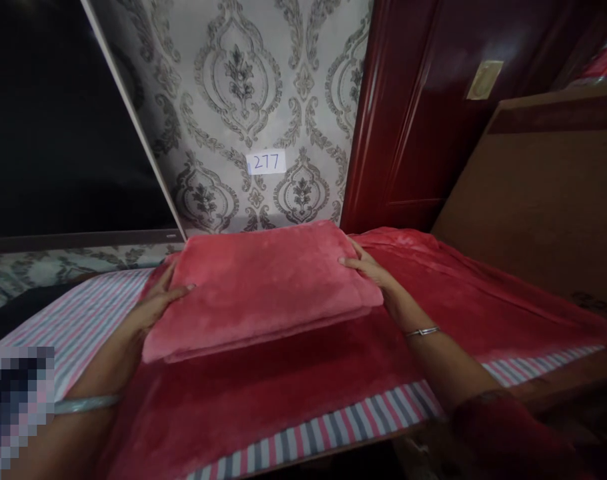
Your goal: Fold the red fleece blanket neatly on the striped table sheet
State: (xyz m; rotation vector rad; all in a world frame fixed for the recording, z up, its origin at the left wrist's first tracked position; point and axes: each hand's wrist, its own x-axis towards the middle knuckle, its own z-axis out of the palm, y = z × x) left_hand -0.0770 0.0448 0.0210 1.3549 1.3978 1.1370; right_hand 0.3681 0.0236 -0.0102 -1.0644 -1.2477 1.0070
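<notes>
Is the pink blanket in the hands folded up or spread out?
Folded: the pink blanket is a thick rectangle with stacked layers at its front edge.

Beneath the folded red blanket [263,287], the fingers of both hands are hidden. Left of it, a pixelated patch [16,407] blurs the corner; the bed [333,427] runs off the bottom edge.

Bed [98,313] w/ striped sheet, red blanket [293,387] spread on it.

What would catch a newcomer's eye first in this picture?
A folded red blanket in the middle, held at its sides by the left hand and right hand. It sits above a spread red blanket over a striped sheet. Behind, a "277" label marks the patterned wallpaper.
</notes>
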